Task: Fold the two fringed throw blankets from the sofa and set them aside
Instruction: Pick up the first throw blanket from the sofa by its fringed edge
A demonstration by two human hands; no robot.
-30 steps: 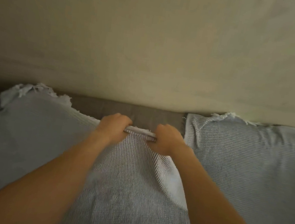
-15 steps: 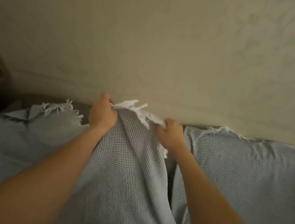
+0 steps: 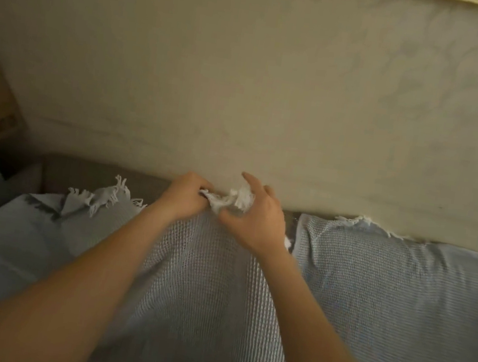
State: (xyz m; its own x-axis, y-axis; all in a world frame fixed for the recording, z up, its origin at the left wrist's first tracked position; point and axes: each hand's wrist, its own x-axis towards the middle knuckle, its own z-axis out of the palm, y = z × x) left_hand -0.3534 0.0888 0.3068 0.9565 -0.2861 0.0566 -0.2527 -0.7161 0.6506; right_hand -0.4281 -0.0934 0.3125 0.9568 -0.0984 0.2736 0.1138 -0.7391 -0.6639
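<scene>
Brought the right hand in against the left hand, closing the gap seen half a second ago. Gathered the white fringe of the middle blanket into a wad between them, no longer spread along a lifted edge. Loosened the right fingers, with the forefinger now stuck out upward. Drew the cloth below into a narrower, steeper ridge.
</scene>
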